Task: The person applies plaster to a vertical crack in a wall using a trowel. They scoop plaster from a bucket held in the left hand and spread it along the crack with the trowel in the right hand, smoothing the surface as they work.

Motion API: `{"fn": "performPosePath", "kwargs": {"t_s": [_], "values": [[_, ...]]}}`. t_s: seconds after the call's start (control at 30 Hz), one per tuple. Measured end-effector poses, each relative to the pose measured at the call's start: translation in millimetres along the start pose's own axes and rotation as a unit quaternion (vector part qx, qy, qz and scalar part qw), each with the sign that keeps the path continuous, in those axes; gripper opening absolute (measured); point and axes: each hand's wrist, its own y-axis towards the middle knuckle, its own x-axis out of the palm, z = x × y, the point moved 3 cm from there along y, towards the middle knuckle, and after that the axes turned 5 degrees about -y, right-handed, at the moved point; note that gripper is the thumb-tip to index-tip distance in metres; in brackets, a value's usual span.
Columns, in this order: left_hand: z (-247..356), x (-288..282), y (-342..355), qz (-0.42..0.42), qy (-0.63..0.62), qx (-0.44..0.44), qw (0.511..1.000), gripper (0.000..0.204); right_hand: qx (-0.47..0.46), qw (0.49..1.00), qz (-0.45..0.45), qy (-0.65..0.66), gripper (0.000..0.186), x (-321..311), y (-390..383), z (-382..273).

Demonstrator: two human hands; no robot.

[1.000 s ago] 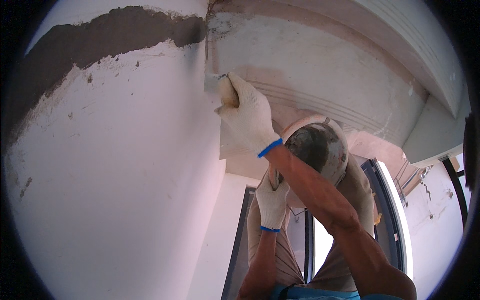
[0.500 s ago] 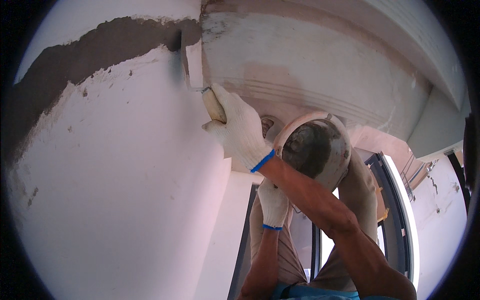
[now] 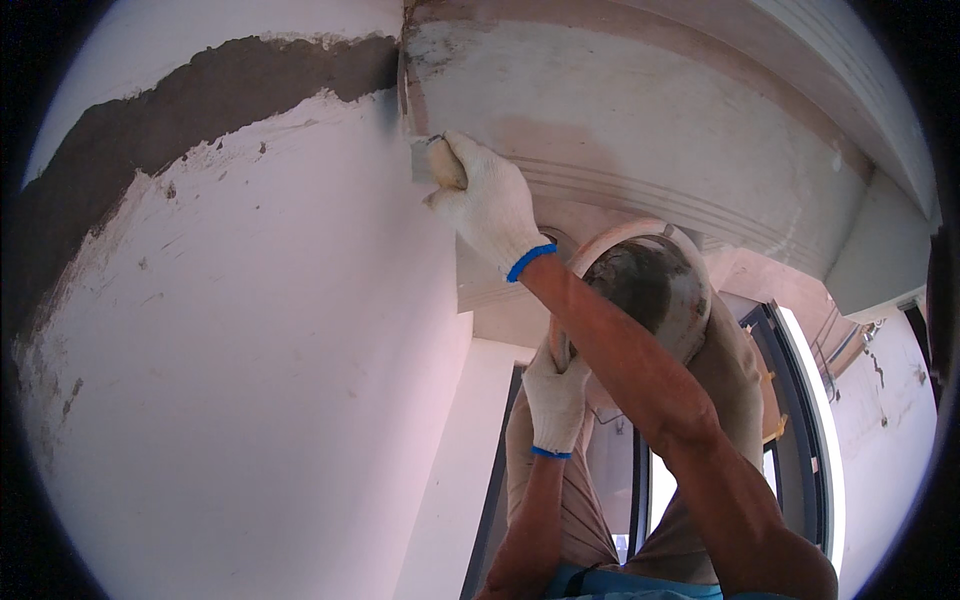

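Note:
My right hand (image 3: 487,205), in a white knit glove with a blue cuff, is closed round the pale handle of a trowel (image 3: 420,160). Its blade is close to the corner where the white wall meets a grey board; whether they touch I cannot tell. Grey-brown mortar (image 3: 230,92) runs in a rough band along the white wall (image 3: 270,330) up to that corner. Lower down, my gloved left hand (image 3: 556,405) is closed on the near left rim of a bucket (image 3: 698,325). Wet grey mortar (image 3: 640,282) lies inside it, and my right forearm hides part of the bucket.
The grey, stained board (image 3: 690,140) spans the upper right, with grooved lines along it. My legs (image 3: 735,390) are below and beside the bucket. A dark-framed opening (image 3: 800,430) is at the lower right, and another white wall (image 3: 880,420) beyond it.
My right hand has moved the trowel slightly up and right, and its blade has turned from upright beside the mortar. My left hand's grip at the bucket rim shows more; the bucket has shifted slightly right.

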Motion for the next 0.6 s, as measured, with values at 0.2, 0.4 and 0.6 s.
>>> {"fn": "performPosePath", "kwargs": {"t_s": [0.2,0.4,0.6], "values": [[-12.1,-4.4,3.8,-0.031,0.036,0.019,0.999,0.034,-0.011,0.999,0.017,-0.032,0.068,10.0,-9.0,-10.1],[-64.2,-12.4,10.3,-0.047,0.176,0.159,0.970,0.035,-0.006,0.999,-0.006,-0.033,0.082,17.1,-48.1,-30.5],[-70.4,-6.7,10.0,-0.005,0.140,0.195,0.971,0.031,-0.018,0.999,0.025,0.010,0.083,5.3,-60.3,-28.8]]}}
